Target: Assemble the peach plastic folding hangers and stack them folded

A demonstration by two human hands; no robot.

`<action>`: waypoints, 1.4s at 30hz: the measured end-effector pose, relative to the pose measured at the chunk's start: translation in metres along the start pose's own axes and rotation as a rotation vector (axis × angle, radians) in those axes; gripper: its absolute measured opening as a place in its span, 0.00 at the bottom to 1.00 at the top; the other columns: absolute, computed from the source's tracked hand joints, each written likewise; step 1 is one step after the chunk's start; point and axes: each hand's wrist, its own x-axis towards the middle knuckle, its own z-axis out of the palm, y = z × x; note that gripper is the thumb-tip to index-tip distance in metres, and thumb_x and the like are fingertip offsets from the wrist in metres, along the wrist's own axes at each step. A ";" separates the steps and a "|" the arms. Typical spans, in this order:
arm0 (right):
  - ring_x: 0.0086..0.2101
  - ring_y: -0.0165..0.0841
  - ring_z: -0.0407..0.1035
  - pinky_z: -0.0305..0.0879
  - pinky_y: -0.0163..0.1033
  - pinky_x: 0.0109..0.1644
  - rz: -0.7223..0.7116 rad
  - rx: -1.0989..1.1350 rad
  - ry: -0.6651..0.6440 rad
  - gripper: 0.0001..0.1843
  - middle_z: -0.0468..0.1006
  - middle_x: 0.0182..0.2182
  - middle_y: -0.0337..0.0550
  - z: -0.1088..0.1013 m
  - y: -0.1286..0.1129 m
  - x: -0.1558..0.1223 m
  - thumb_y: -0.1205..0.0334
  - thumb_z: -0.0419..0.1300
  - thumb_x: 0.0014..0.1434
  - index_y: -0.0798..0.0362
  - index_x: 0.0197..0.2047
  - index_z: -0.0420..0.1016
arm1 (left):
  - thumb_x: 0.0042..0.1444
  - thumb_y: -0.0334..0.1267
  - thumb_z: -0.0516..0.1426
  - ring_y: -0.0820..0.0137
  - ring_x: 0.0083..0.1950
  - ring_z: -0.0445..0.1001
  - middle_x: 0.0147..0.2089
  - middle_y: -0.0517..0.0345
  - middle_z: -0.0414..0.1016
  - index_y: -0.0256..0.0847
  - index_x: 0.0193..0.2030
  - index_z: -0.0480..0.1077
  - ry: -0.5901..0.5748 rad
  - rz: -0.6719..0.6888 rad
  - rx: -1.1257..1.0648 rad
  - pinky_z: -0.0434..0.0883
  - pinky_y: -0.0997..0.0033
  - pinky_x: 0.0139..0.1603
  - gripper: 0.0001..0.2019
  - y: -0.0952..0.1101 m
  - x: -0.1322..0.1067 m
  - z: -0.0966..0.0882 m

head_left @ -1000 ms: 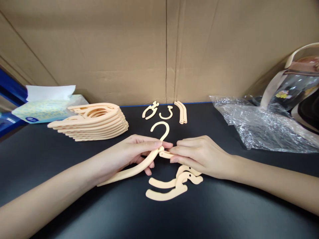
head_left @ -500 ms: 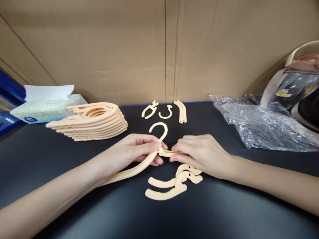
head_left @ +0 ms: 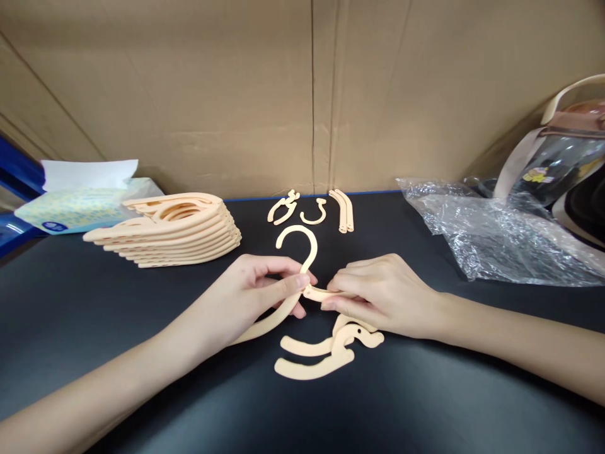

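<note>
Peach plastic hanger (head_left: 283,311) between your left hand (head_left: 255,287), pinching it at the hook (head_left: 313,246), and right hand (head_left: 380,290), closed on one arm (head_left: 319,294). Black surface (head_left: 425,391), cardboard (head_left: 212,82) behind.

Two hands (head_left: 250,290) (head_left: 378,293), one held hanger (head_left: 312,247), one bottle (head_left: 570,157)

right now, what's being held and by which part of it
A hanger: the left grip pinches it at the base of the hook, and the right grip holds its right arm.
</note>
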 end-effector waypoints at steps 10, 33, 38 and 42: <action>0.21 0.25 0.62 0.46 0.34 0.25 0.020 -0.010 -0.027 0.25 0.71 0.20 0.36 0.000 0.000 0.001 0.52 0.48 0.71 0.54 0.25 0.71 | 0.62 0.49 0.54 0.72 0.23 0.71 0.24 0.60 0.74 0.40 0.33 0.76 0.082 0.103 0.239 0.64 0.77 0.21 0.17 0.001 -0.003 0.009; 0.21 0.24 0.57 0.44 0.35 0.26 0.133 0.050 -0.061 0.24 0.63 0.18 0.33 -0.001 0.001 0.001 0.53 0.54 0.68 0.55 0.22 0.65 | 0.66 0.34 0.51 0.73 0.26 0.70 0.36 0.59 0.71 0.36 0.63 0.63 0.202 0.557 1.000 0.64 0.75 0.23 0.19 -0.017 -0.010 0.014; 0.21 0.24 0.58 0.44 0.35 0.26 0.120 0.046 -0.058 0.24 0.62 0.18 0.32 -0.001 0.000 0.001 0.53 0.54 0.68 0.55 0.21 0.63 | 0.68 0.35 0.48 0.68 0.28 0.76 0.38 0.57 0.75 0.35 0.60 0.66 0.229 0.585 1.077 0.72 0.70 0.26 0.17 -0.020 -0.008 0.013; 0.20 0.24 0.56 0.44 0.35 0.25 0.124 0.040 -0.050 0.25 0.61 0.18 0.32 -0.001 0.000 0.001 0.52 0.54 0.68 0.54 0.21 0.62 | 0.68 0.35 0.48 0.66 0.29 0.78 0.39 0.56 0.77 0.35 0.59 0.67 0.204 0.593 1.082 0.73 0.69 0.25 0.16 -0.020 -0.009 0.012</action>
